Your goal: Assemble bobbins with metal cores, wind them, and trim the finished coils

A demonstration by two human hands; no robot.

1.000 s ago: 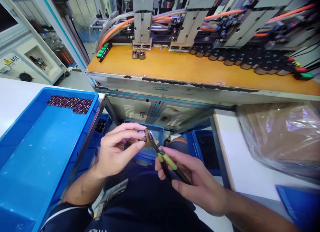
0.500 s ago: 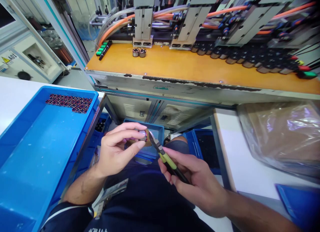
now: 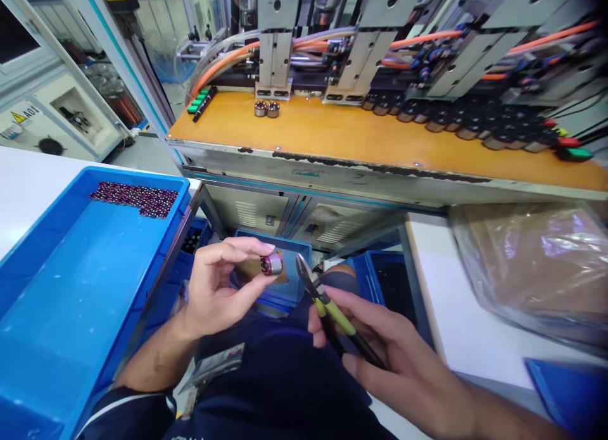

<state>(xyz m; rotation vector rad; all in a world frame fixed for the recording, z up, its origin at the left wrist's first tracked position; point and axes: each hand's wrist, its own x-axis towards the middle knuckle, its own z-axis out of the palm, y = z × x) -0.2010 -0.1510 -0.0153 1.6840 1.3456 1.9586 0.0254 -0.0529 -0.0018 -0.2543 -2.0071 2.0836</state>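
A small wound coil is pinched between the thumb and forefinger of the left hand and raised above the lap. Because it is held by the fingertips alone, most of its body is left exposed, apparently so that a tool can reach it. Yellow-handled side cutters are gripped in the right hand, the handles enclosed by the fingers. The blades are pointed at the coil and kept just short of it, not touching. A blue tray is set to the left of the left hand, with small dark-red parts ranked along its far edge. An orange bench top is seen beyond both hands, and a plastic-wrapped box to the right of the right hand.
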